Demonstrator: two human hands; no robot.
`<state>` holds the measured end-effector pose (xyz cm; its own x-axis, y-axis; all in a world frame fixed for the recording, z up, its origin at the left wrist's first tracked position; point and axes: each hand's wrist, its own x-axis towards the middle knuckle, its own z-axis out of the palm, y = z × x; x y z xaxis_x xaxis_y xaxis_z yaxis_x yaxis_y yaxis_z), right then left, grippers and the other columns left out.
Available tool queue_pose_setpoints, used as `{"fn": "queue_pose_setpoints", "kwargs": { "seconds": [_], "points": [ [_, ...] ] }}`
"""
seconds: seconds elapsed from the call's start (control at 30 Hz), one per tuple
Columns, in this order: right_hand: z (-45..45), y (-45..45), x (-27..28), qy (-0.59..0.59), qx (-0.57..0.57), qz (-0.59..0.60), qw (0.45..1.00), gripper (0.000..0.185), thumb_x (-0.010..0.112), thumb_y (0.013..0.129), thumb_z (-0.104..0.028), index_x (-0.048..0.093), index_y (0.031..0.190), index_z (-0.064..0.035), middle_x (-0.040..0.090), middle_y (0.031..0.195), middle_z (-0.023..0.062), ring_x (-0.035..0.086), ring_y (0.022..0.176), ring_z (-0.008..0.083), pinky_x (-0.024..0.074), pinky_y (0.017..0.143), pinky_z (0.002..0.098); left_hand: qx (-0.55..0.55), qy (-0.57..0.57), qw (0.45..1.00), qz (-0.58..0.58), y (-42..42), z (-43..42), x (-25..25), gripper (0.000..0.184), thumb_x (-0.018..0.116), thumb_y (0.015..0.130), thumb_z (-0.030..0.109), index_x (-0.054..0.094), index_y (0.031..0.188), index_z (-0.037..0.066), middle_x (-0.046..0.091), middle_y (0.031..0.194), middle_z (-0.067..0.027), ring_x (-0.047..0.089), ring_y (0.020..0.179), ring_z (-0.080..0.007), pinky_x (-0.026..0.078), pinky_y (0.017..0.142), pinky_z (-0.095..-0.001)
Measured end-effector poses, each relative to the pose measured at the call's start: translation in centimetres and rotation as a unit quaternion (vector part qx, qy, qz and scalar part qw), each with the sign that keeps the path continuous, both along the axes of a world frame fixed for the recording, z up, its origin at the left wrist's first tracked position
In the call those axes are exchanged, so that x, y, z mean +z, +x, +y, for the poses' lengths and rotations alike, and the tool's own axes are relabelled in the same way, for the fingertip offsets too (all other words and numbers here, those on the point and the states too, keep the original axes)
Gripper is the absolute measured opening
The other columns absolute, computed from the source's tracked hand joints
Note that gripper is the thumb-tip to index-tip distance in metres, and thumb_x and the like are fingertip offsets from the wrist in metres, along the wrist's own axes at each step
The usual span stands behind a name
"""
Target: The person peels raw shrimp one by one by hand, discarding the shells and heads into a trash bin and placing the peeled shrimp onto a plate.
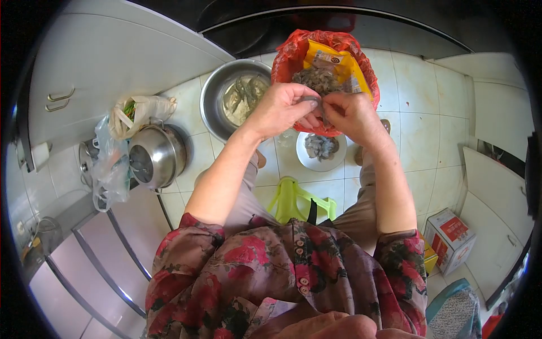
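Note:
Both my hands meet over the near edge of a bin lined with a red plastic bag (pixel 282 59). Pinched between them is a grey raw shrimp (pixel 319 106), partly covered by the fingers. My left hand (pixel 284 107) is closed on one side of it, and the fingers of my right hand (pixel 353 114) close on the other. Shrimp shells and heads (pixel 317 80) lie in the bin beside a yellow packet (pixel 353 70). Just below my hands, a white bowl (pixel 305 161) holds peeled grey shrimp (pixel 322 147). Left of the bin, whole shrimp (pixel 244 97) sit in a metal basin (pixel 211 101).
A steel pot (pixel 164 158), a bag with green vegetables (pixel 149 110) and a clear plastic bag (pixel 110 181) stand at the left. A light green stool (pixel 288 198) is between my legs. A cardboard box (pixel 450 240) stands right, near white cabinets (pixel 497 192).

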<state>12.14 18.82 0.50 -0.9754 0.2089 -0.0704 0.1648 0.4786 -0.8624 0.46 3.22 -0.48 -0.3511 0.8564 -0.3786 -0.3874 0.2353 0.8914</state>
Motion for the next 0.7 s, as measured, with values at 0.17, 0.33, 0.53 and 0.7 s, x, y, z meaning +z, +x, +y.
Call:
{"fn": "queue_pose_setpoints", "kwargs": {
  "seconds": [0.17,0.33,0.53,0.7],
  "points": [
    [0.6,0.3,-0.2,-0.037,-0.012,-0.051,0.998,0.011,0.062,0.077,-0.008,0.067,0.08,0.0012,0.062,0.064,0.0177,0.062,0.055,0.0245,0.0492,0.055,0.0324,-0.039,0.006,0.999,0.035,0.1,0.0,0.3,0.019,0.054,0.091,0.002,0.059,0.108,-0.006,0.067,0.087,-0.0112,0.068,0.075,-0.0175,0.057,0.066,-0.0278],
    [0.8,0.1,-0.2,-0.142,-0.05,-0.072,0.986,0.012,0.061,0.077,-0.006,0.066,0.078,0.0044,0.066,0.061,0.0101,0.063,0.054,0.0116,0.0511,0.055,0.0275,-0.033,0.019,0.988,0.149,0.4,0.1,0.6,0.019,0.056,0.09,0.002,0.062,0.108,-0.003,0.068,0.088,-0.0091,0.068,0.074,-0.0149,0.055,0.07,-0.0261],
    [1.0,0.0,0.2,-0.2,-0.085,-0.116,0.969,0.011,0.06,0.08,-0.004,0.066,0.079,0.005,0.066,0.062,0.0084,0.065,0.055,0.0127,0.0518,0.051,0.025,-0.038,0.041,0.937,0.345,0.3,0.1,1.2,0.021,0.061,0.085,0.001,0.065,0.106,0.001,0.07,0.09,-0.0065,0.067,0.083,-0.0128,0.053,0.074,-0.0258],
    [1.7,-0.2,-0.4,-0.234,-0.152,-0.1,0.955,0.012,0.06,0.082,-0.005,0.065,0.085,0.0054,0.066,0.068,0.0083,0.067,0.06,0.0117,0.0536,0.049,0.0234,-0.026,0.071,0.936,0.344,0.2,0.2,0.6,0.021,0.062,0.083,-0.001,0.065,0.104,0.001,0.068,0.093,-0.0058,0.066,0.084,-0.013,0.052,0.073,-0.0253]
  ]
}}
